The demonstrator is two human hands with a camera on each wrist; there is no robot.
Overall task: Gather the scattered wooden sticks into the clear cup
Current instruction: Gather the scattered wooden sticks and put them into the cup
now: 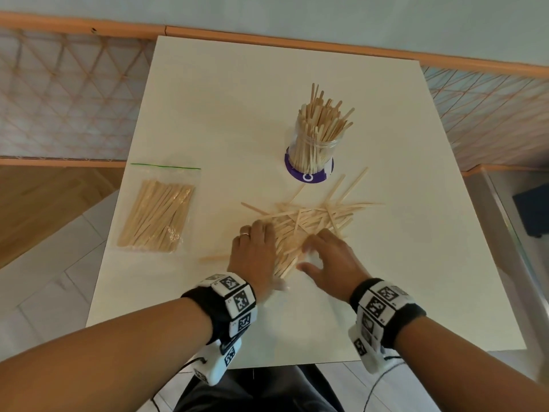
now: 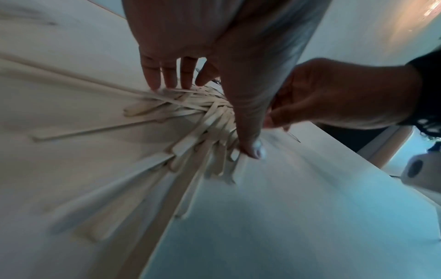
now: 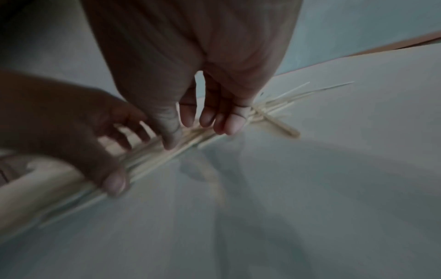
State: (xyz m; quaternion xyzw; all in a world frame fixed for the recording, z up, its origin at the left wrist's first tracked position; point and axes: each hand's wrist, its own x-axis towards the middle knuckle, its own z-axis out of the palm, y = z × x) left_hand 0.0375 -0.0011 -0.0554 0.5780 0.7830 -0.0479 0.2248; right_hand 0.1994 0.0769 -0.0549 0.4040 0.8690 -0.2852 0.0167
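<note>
A loose pile of wooden sticks (image 1: 312,220) lies on the white table (image 1: 208,114), just in front of the clear cup (image 1: 316,144). The cup stands upright on a purple base and is packed with sticks. My left hand (image 1: 256,246) lies with straight fingers on the pile's left side, thumb stretched along the near stick ends (image 2: 190,122). My right hand (image 1: 328,252) touches the pile's near right side with straight fingers. In the wrist views, the left hand (image 2: 210,117) and the right hand (image 3: 193,132) bracket the sticks (image 3: 162,154) between them. One stray stick (image 1: 214,257) lies left of my left hand.
A zip bag of sticks (image 1: 157,215) lies flat at the table's left edge. Several sticks stretch from the pile toward the cup's base. The table's near edge (image 1: 297,361) runs close under my wrists. A wall lies behind the far edge.
</note>
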